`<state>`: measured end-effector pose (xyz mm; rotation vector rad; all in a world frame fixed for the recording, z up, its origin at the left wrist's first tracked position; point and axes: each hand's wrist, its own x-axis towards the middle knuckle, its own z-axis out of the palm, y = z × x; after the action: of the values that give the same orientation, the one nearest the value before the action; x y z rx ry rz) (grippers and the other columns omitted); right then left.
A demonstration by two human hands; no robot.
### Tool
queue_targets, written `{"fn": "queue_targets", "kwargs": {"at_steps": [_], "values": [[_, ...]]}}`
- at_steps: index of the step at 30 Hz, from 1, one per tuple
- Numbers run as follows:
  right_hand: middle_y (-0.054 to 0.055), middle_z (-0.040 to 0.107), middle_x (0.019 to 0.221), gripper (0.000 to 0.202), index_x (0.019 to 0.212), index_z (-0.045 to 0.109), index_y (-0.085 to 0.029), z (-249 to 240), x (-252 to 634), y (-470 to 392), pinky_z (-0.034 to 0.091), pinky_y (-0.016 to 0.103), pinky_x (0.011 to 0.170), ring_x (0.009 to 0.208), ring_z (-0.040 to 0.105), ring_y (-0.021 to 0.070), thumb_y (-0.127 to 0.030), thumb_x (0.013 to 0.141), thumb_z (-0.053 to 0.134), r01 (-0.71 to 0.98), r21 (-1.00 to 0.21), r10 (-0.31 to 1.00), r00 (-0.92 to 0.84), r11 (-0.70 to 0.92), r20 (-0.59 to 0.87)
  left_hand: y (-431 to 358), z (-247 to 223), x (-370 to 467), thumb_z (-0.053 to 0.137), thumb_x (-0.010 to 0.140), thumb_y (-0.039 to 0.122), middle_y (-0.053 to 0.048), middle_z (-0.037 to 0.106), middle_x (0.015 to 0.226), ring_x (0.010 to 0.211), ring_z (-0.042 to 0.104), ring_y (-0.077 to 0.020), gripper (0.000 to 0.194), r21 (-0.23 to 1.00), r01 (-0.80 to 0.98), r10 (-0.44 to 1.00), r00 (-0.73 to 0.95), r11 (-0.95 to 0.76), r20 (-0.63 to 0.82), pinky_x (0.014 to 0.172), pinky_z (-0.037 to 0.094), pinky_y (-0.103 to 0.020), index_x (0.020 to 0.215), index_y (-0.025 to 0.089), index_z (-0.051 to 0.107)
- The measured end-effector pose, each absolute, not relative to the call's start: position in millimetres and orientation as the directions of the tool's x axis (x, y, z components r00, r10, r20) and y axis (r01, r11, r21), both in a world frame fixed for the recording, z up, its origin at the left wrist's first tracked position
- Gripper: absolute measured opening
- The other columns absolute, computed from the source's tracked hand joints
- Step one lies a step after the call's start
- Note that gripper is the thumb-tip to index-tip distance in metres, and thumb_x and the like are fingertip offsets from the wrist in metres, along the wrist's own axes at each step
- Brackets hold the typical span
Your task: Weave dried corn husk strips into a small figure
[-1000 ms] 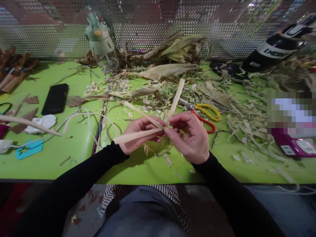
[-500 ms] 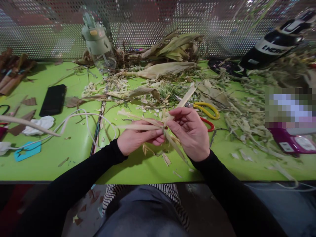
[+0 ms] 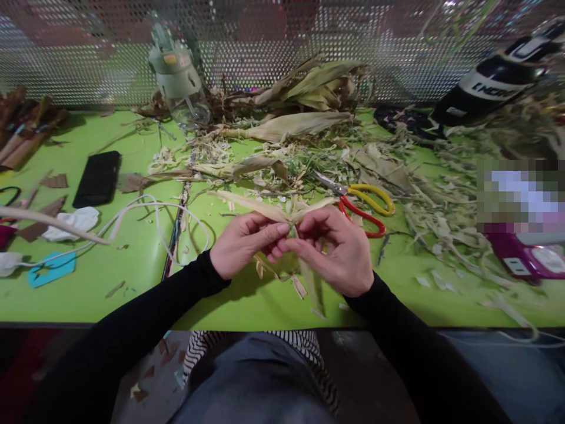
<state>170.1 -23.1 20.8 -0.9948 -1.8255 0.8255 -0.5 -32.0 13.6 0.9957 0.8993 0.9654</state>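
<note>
Left hand (image 3: 249,244) pinches pale husk strips (image 3: 253,203) at their crossing, between both hands, above the desk (image 3: 247,309); likely so the ends splay free. Right hand (image 3: 338,250) meets that crossing, fingertips partly hidden, can't tell if clamped. Scissors (image 3: 343,190) just beyond it, handles handward, presumably for reach.

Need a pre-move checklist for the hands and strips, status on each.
1. Left hand gripping the husk strips: ok, thumb pressed over them.
2. Right hand gripping them: cannot tell; its fingers are at the point where they meet.
3. Strips secured at that point: cannot tell, fingers cover much of it.
4. Scissors set down: ok, on the table beside the right hand.
5. Area under the hands free of scraps: not ok, several lie there.
</note>
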Motion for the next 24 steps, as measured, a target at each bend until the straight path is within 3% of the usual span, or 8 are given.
{"fn": "queue_targets", "kwargs": {"at_steps": [3,6,11,17,21,24], "values": [[-0.004,0.056,0.062,0.011,0.077,0.054,-0.020,22.5,168.1,-25.7,0.041,0.021,0.046,0.048,0.047,0.0070,-0.021,0.078,0.065,0.375,-0.803,0.882,-0.286,0.463,0.375,-31.4,12.3,-1.4,0.071,0.073,0.040,0.003,0.059,0.058,0.044,0.048,-0.0033,0.028,0.986,-0.120,0.980,0.173,0.116,-0.094,0.041,0.040,-0.015,0.076,0.013,0.066],[-0.003,0.058,0.064,0.008,0.078,0.055,-0.020,21.2,167.8,-25.7,0.042,0.021,0.047,0.050,0.049,0.0075,-0.019,0.078,0.063,0.381,-0.797,0.881,-0.273,0.469,0.388,-32.6,12.5,-1.3,0.072,0.072,0.037,0.001,0.062,0.066,0.048,0.048,-0.0038,0.025,0.999,-0.047,0.991,0.133,0.020,-0.013,0.043,0.042,-0.016,0.079,0.013,0.067],[-0.002,0.061,0.069,0.008,0.083,0.056,-0.020,18.9,169.4,-24.2,0.045,0.023,0.050,0.055,0.054,0.0093,-0.021,0.079,0.063,0.289,-0.859,0.898,-0.258,0.423,0.355,-36.4,15.3,1.6,0.074,0.069,0.036,-0.002,0.066,0.067,0.054,0.060,-0.0099,0.032,0.997,-0.046,0.988,0.144,0.067,-0.060,0.041,0.045,-0.016,0.088,0.011,0.066],[-0.002,0.057,0.070,0.014,0.085,0.055,-0.021,22.1,170.9,-21.9,0.047,0.022,0.052,0.057,0.055,0.0090,-0.032,0.083,0.064,0.133,-0.933,0.922,-0.249,0.336,0.296,-37.6,14.4,3.4,0.073,0.071,0.031,-0.005,0.070,0.073,0.063,0.066,-0.0118,0.027,0.997,-0.076,0.994,0.107,0.031,-0.023,0.053,0.054,-0.019,0.087,0.011,0.065],[-0.002,0.058,0.073,0.017,0.087,0.054,-0.021,19.1,171.6,-20.1,0.046,0.022,0.053,0.059,0.054,0.0090,-0.034,0.082,0.065,0.145,-0.915,0.901,-0.286,0.376,0.325,-38.9,16.4,1.6,0.069,0.076,0.033,-0.005,0.072,0.075,0.067,0.067,-0.0106,0.025,0.990,-0.138,0.995,0.103,0.026,-0.012,0.066,0.056,-0.021,0.086,0.011,0.066],[-0.002,0.057,0.075,0.022,0.087,0.054,-0.021,15.5,171.7,-18.6,0.045,0.023,0.053,0.059,0.053,0.0090,-0.037,0.080,0.068,0.178,-0.898,0.893,-0.291,0.403,0.343,-38.6,18.6,-0.3,0.068,0.077,0.040,-0.005,0.071,0.072,0.064,0.066,-0.0110,0.030,0.987,-0.155,0.992,0.126,0.040,-0.020,0.063,0.056,-0.021,0.081,0.011,0.067]]}}
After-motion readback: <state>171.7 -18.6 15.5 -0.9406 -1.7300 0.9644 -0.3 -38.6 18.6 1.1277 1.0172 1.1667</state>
